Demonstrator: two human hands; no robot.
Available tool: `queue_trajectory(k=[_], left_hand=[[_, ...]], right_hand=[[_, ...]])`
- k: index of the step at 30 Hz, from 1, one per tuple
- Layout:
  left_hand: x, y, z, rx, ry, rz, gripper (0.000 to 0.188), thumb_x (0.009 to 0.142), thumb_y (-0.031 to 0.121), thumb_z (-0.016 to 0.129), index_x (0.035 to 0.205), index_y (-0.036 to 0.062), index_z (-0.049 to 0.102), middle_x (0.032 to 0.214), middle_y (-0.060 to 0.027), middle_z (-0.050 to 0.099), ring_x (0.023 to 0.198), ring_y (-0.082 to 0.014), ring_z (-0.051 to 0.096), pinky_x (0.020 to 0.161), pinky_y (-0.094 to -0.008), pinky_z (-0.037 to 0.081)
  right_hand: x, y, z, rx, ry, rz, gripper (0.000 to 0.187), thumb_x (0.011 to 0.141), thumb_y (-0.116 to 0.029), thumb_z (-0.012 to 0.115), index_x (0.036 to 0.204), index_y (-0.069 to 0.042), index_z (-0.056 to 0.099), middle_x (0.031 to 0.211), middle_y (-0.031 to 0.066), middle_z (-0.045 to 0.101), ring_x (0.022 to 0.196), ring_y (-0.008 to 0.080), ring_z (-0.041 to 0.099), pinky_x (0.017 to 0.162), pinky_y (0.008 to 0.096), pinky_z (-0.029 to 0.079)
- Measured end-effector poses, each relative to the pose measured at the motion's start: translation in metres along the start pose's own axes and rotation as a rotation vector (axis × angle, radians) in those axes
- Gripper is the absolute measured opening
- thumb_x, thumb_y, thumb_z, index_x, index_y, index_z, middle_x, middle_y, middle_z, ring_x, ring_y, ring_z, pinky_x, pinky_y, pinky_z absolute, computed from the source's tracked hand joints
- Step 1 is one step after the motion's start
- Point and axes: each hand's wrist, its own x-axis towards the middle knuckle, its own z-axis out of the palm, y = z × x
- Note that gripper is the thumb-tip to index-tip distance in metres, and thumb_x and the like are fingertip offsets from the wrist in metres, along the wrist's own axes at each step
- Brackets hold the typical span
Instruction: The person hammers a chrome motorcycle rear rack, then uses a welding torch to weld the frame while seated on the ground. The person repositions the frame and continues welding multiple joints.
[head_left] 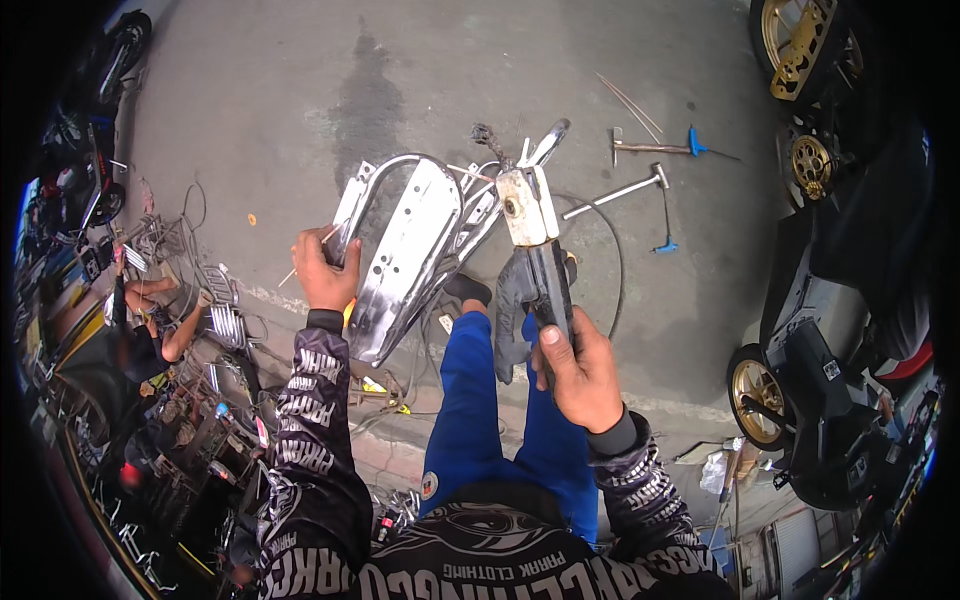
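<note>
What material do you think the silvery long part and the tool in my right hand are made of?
Long part: probably metal, silvery with dark smudges; bright glare and round holes suggest it. Tool: its off-white head, scuffed and without metallic shine, may be hard plastic; its smooth black handle, plastic or rubber.

White block capitals run repeatedly down the left sleeve [318,420] and across the right sleeve [640,490]. The dark shirt [470,540] bears a short upside-down line of capitals and larger curved lettering. A pale square sticker [831,371] on the black motorbike [815,420] seems printed, but is too small to read.
</note>
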Motion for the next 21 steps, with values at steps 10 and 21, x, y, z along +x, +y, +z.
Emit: queue_trajectory(k=[10,21], left_hand=[[0.001,-0.011,0.009,0.082,0.115,0.089,0.035,0.083,0.034,0.08,0.1,0.0077,0.065,0.09,-0.0047,0.057,0.078,-0.0239,0.053,0.074,-0.0392,0.036],[0.006,-0.003,0.0,0.124,0.075,0.021,0.034,0.079,0.033,0.083,0.1,0.0091,0.069,0.085,-0.0009,0.057,0.071,-0.02,0.054,0.073,-0.0376,0.035]], right_hand=[[-0.002,0.005,-0.003,-0.003,-0.016,0.034,0.038,0.104,-0.034,0.055,0.116,0.003,0.059,0.063,0.0039,0.059,0.052,0.0137,0.058,0.051,0.0296,0.046],[0.014,-0.002,0.004,-0.096,-0.006,-0.025,0.035,0.103,-0.03,0.058,0.1,0.005,0.053,0.063,0.0094,0.062,0.05,0.0196,0.061,0.049,0.0348,0.046]])
